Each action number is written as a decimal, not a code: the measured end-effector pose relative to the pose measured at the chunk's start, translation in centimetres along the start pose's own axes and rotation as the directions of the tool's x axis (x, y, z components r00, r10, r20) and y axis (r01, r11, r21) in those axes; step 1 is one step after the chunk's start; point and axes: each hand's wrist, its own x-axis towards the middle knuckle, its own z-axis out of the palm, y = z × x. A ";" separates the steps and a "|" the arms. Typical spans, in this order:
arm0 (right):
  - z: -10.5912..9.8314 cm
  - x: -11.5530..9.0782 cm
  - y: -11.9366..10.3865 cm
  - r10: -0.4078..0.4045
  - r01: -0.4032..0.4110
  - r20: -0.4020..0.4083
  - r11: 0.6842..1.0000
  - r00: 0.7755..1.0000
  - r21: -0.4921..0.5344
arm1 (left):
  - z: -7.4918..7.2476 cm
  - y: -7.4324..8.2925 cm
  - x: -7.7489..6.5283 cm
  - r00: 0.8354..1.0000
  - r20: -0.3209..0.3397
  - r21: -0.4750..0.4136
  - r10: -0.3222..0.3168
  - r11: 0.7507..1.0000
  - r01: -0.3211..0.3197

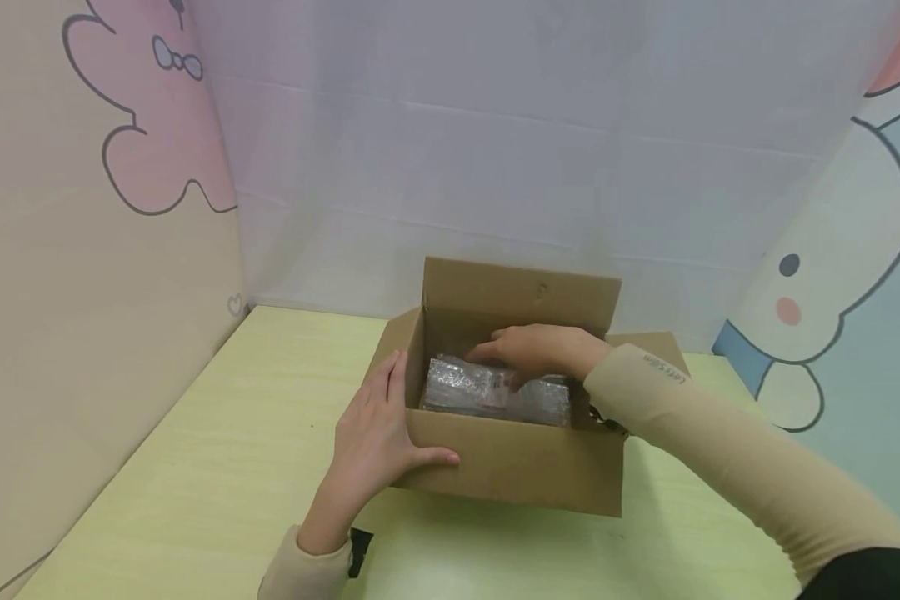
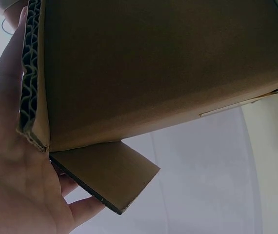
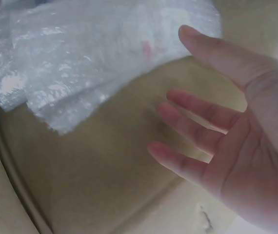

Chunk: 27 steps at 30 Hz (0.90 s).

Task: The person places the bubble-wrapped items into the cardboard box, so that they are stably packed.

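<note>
A cardboard box (image 1: 513,462) stands with its flaps folded out. My left hand (image 1: 375,433) rests against its near left corner, fingers fairly straight along the left flap (image 2: 109,170) and thumb extended over the front flap. Inside lies a bundle in clear bubble wrap (image 1: 457,387), with a small reddish mark visible in the right wrist view. What the wrap encloses cannot be made out. Reaching in from the right, my right hand (image 3: 231,131) has its fingers spread and holds nothing. Its thumb is close to the bubble wrap (image 3: 105,48); whether they touch is unclear.
The box sits on a pale yellow table (image 1: 217,442). A white sheet wall (image 1: 510,167) rises behind the box's raised back flap (image 1: 521,292). Walls with cartoon figures flank the table on the left and right.
</note>
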 end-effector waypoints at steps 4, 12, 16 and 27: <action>-0.7 -1.0 0.0 -0.007 0.007 -0.015 1.000 1.000 0.024 | 0.0 0.0 0.0 1.000 0.005 -0.003 -0.002 1.000 0.002; -2.2 -4.2 0.9 0.062 -0.055 -0.109 0.996 0.992 0.064 | 0.1 -0.2 0.0 1.000 0.013 0.005 0.004 1.000 -0.004; -2.5 -6.1 2.0 0.078 -0.063 -0.194 0.995 0.978 0.083 | 0.0 -0.2 0.1 1.000 0.010 0.004 0.001 1.000 -0.001; -2.6 -12.2 5.4 0.154 -0.095 -0.321 0.976 0.934 0.194 | -0.1 0.0 0.0 1.000 0.028 -0.016 -0.012 1.000 0.012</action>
